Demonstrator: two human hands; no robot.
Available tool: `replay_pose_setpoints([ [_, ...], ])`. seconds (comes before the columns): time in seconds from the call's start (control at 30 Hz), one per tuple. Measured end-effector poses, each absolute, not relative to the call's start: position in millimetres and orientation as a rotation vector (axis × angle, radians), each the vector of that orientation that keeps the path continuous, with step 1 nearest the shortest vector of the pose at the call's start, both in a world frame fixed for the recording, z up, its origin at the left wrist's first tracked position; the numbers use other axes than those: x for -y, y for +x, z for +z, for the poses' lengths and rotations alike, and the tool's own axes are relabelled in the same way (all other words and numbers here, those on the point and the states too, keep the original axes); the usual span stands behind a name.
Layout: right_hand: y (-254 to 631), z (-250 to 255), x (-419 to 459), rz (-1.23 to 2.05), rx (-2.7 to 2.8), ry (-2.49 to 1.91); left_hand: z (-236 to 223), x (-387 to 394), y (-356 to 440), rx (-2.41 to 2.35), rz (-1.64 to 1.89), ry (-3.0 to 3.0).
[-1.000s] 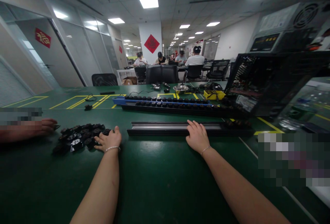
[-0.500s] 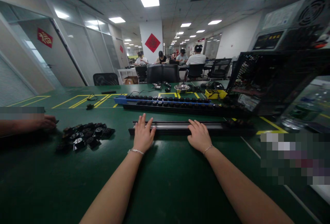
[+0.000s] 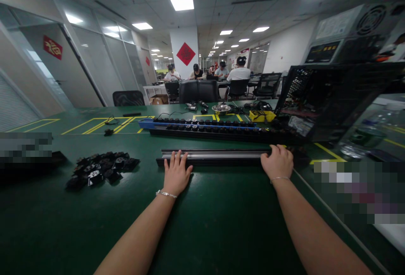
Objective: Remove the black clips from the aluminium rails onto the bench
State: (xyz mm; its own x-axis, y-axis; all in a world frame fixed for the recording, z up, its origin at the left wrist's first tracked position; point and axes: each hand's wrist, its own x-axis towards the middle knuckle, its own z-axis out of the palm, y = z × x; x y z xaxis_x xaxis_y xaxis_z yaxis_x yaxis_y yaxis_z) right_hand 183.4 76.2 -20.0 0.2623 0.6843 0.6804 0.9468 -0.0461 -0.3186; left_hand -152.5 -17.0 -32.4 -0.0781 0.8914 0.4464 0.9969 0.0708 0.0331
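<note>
Observer: State the position of the workpiece.

Operator: On my feed, the black channel (image 3: 218, 163) lies lengthwise across the tabletop (image 3: 202, 228), directly ahead of both hands. Its groove shows a grey, shiny floor between two dark walls.

Observer: State the condition of the left hand.

Operator: I read the left hand (image 3: 176, 176) as released. The fingers are spread and extended over the left end of the channel, palm down; the thumb is held out to the side.

Observer: And the right hand?

Operator: The right hand (image 3: 278, 163) is at the right-hand portion of the channel, fingers bent over it. I cannot tell whether it grasps anything; the back of the hand blocks my view.

Observer: List adjacent items.

Operator: Left of the channel, well apart from the left hand, I see a heap of small black parts (image 3: 103, 168). Beyond the channel, and parallel to it, a blue strip (image 3: 146, 124) runs alongside rows of similar dark pieces. Farther back are a metal bowl (image 3: 221, 109) and a yellow tray (image 3: 262, 116); a computer case (image 3: 341, 102) stands at the right.
</note>
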Motion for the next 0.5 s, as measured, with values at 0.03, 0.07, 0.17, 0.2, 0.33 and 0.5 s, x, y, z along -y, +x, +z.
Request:
replay_pose_setpoints([
  [0.03, 183.9, -21.2, -77.2, -0.439, 1.496, -1.804, -31.9, 16.8, -152.7, 2.049, -0.482, -1.89],
  [0.07, 183.9, -21.9, -78.1, -0.432, 1.502, -1.807, -31.4, 16.6, -153.2, 2.049, -0.483, -1.89],
  [0.17, 183.3, -22.1, -79.7, -0.425, 1.509, -1.806, -30.4, 15.8, -155.6, 2.03, -0.478, -1.908],
  [0.2, 183.2, -21.9, -79.8, -0.423, 1.512, -1.804, -30.2, 15.5, -156.3, 2.023, -0.476, -1.914],
  [0.33, 180.4, -19.7, -78.2, -0.401, 1.53, -1.782, -28.9, 14.7, -157.9, 2.008, -0.472, -1.931],
  [0.5, 171.0, -13.8, -72.1, -0.384, 1.551, -1.762, -27.5, 13.8, -158.5, 2.002, -0.479, -1.949],
])
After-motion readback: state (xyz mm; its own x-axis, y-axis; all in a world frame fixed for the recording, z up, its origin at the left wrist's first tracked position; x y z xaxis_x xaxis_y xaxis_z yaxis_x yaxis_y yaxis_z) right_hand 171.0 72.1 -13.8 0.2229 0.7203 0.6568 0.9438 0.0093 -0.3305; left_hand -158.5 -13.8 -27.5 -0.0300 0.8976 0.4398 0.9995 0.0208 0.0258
